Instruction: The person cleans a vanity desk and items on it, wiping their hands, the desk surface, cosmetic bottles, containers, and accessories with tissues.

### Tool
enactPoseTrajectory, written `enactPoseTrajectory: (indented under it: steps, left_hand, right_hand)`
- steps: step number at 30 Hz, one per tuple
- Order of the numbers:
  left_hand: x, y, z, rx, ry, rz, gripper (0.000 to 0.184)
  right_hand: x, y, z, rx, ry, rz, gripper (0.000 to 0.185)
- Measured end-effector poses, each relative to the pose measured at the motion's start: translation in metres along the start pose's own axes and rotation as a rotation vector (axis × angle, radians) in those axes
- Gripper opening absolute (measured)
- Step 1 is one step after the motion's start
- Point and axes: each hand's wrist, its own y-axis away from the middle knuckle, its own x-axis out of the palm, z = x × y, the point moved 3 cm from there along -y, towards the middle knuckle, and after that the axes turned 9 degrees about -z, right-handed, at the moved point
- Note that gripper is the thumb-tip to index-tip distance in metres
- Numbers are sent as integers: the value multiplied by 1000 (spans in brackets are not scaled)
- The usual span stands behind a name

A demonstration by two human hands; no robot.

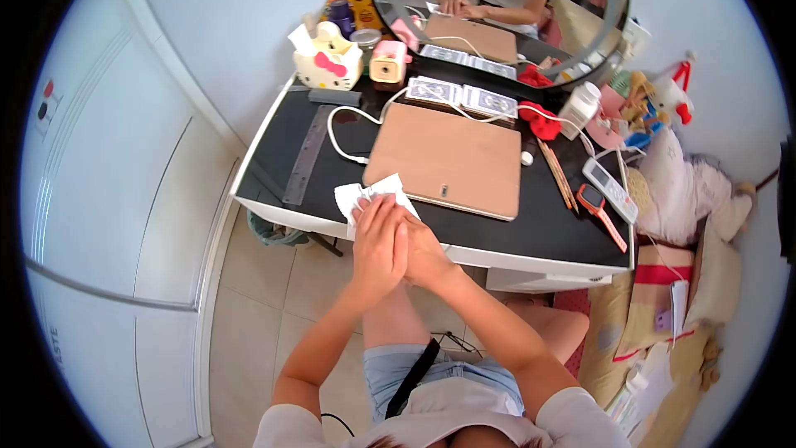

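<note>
My left hand and my right hand are pressed together at the desk's front edge. The left lies partly over the right, fingers close together. Beneath their fingertips a crumpled white tissue sticks out, held between the hands and touching the corner of a tan flat case. This case looks like a closed laptop and has a small metal clasp near its front edge. A white cable meets its left side. The right hand's fingertips are mostly hidden. To the left of the case lies a dark ruler.
Behind the case stand a round mirror, stacked cards, a pink sharpener-like box and a cat-shaped tissue holder. On the right are a white bottle, pencils, an orange-strapped watch and a white handset.
</note>
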Motion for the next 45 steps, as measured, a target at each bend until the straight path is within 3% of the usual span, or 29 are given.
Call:
enactPoseTrajectory:
  steps: [3, 4, 9, 13, 16, 20, 27, 32, 35, 37, 39, 41, 43, 45]
  left_hand:
    - [13, -17, -21, 197, -317, -25, 49]
    - [23, 10, -50, 107, -281, -4, 49]
    - [63, 16, -94, 42, -171, 13, 62]
    - [119, 34, -129, 99, 146, -22, 69]
    - [150, 25, -156, 219, 96, 240, 68]
    - [181, -6, -165, 204, -24, 325, 64]
    - [228, -52, -141, 45, -32, 315, 67]
    - [239, -68, -130, 30, -49, 413, 65]
    - [227, -56, -137, 65, -5, 396, 57]
    - [208, -39, -152, 132, 39, 324, 52]
    - [197, -23, -159, 150, -38, 432, 48]
    - [189, -15, -165, 187, -86, 562, 48]
    - [191, -13, -165, 259, -177, 551, 50]
    - [194, -12, -168, 293, -237, 538, 52]
  right_hand:
    - [-9, 3, -22, -84, 169, -129, 55]
    - [-25, 43, -13, -25, 185, -70, 51]
    - [-71, 89, -25, 30, 290, -130, 45]
    - [-116, 148, -38, 212, 351, -203, 46]
    - [-148, 174, -46, 337, 399, -259, 48]
    - [-175, 176, -68, 393, 439, -59, 54]
    - [-188, 152, -131, 400, 268, -49, 58]
    - [-183, 145, -128, 262, 457, -278, 54]
    - [-186, 149, -105, 515, 196, -341, 53]
    - [-185, 162, -94, 397, 122, -324, 45]
    - [-188, 178, -88, 267, 77, -229, 42]
    - [-213, 181, -78, 408, -112, -259, 32]
    - [-227, 192, -86, 606, -286, -269, 28]
    - [-244, 188, -92, 576, 11, -720, 22]
